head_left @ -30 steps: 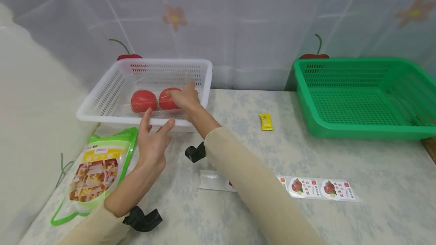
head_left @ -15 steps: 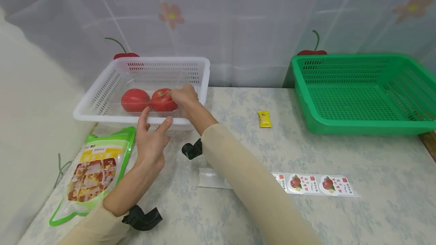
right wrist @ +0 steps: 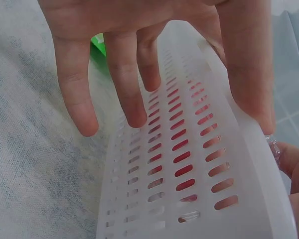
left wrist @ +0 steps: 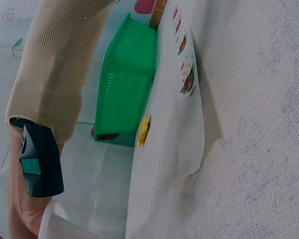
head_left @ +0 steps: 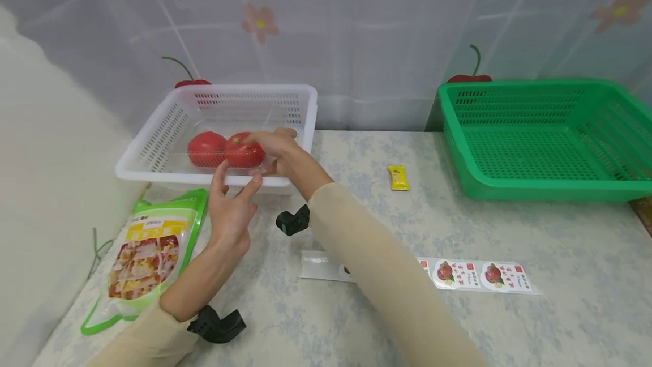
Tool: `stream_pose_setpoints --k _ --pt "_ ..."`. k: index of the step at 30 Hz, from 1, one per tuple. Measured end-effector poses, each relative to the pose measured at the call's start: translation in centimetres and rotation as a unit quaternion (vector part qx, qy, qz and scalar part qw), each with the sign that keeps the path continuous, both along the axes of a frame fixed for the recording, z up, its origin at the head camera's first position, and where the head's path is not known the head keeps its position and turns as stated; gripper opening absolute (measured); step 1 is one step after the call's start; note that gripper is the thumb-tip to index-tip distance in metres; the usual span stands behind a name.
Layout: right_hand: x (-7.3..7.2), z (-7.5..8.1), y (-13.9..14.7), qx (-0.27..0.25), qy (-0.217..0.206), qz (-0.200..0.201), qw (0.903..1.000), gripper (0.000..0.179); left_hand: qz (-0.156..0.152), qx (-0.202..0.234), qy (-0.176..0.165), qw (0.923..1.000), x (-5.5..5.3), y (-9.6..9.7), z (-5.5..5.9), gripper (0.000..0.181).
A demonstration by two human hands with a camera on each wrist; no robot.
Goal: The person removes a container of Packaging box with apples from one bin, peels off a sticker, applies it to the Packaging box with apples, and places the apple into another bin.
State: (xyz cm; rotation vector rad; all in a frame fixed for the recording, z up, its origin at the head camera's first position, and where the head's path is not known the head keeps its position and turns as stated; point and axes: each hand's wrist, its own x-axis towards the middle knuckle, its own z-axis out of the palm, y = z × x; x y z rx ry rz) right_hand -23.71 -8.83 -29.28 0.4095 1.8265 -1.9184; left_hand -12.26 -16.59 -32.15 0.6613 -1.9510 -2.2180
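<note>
Two red tomatoes (head_left: 206, 149) sit inside a clear plastic box in the white basket (head_left: 148, 176). My right hand (head_left: 277, 149) reaches over the near rim and grips the box's right end, with some fingers seen through the plastic. In the left wrist view, my right hand (left wrist: 27, 214) is partly hidden by the basket wall. My left hand (head_left: 231, 214) touches the basket's near rim, its index fingertip close to the tomatoes. From the right wrist view, the left hand's (right wrist: 139, 25) other fingers hang loosely outside the slotted wall (right wrist: 182, 159).
A green basket (head_left: 550, 190) stands at the right. Between the baskets lies a small yellow packet (head_left: 398, 178). A strip of labels (head_left: 479, 276) runs partly under my right sleeve. A green-edged food bag (head_left: 153, 248) lies left of my left hand. A printed curtain (head_left: 367, 44) hangs behind.
The box with the tomatoes has shifted slightly left in the basket. My right hand has lowered onto its right end, its fingers now showing through the plastic. The left hand stays at the rim.
</note>
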Motion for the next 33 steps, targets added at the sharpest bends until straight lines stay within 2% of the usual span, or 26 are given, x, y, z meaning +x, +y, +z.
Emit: stream_pose_setpoints --k 2,8,11,14,18,22,29,33 --pt "0.0 -0.1 0.2 -0.034 0.000 -0.015 0.9993 0.102 -0.001 -0.003 0.000 1.0000 0.0 0.1 -0.1 0.079" --pt "-0.2 0.0 1.2 -0.119 0.009 -0.045 0.9918 0.090 -0.010 0.000 0.009 0.9999 -0.2 0.7 0.0 0.081" --pt "0.0 0.8 2.0 -0.146 0.015 -0.057 0.9875 0.079 -0.011 0.002 0.012 0.9999 -0.3 0.9 0.0 0.081" --pt "0.2 2.2 2.9 -0.167 0.028 -0.061 0.9837 0.075 -0.007 -0.001 0.010 0.9999 -0.3 1.1 0.1 0.078" --pt "0.7 4.4 4.4 -0.171 0.054 -0.060 0.9819 0.070 -0.004 0.000 0.009 1.0000 -0.3 1.0 0.1 0.072" --pt "1.3 5.9 6.4 -0.173 0.065 -0.047 0.9816 0.047 -0.001 0.002 0.010 1.0000 -0.2 0.7 0.1 0.072" --pt "2.9 6.7 10.8 -0.145 0.075 -0.029 0.9862 0.044 -0.005 -0.008 0.011 0.9999 -0.2 0.2 0.2 0.073" --pt "4.7 6.8 13.5 -0.146 0.078 -0.029 0.9857 0.043 -0.007 -0.009 0.009 0.9999 -0.1 0.0 0.4 0.074"
